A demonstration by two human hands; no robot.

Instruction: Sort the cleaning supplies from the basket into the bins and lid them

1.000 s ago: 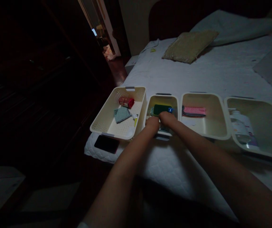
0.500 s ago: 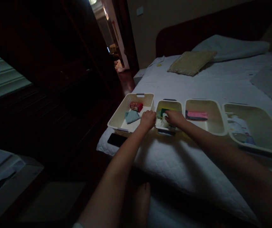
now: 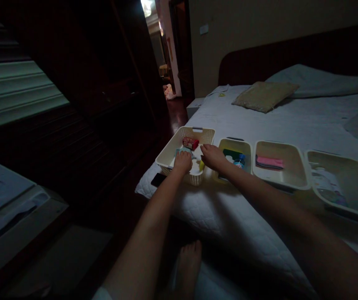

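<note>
Your left hand (image 3: 183, 161) has moved from the right rim of the perforated basket (image 3: 195, 180) to above its front part, and your right hand (image 3: 212, 157) has left the second bin (image 3: 235, 141) for the basket's right side. Your left fingers curl down beside the blue-green cloth (image 3: 185, 149), which lies inside the basket near the red packet (image 3: 190, 143); you can't tell whether they grip it. Your right fingers bend inward; whether they hold anything can't be told. The second bin holds a blue-capped bottle (image 3: 239, 161); the pink cloth (image 3: 269, 162) lies in the third bin (image 3: 302, 183).
</note>
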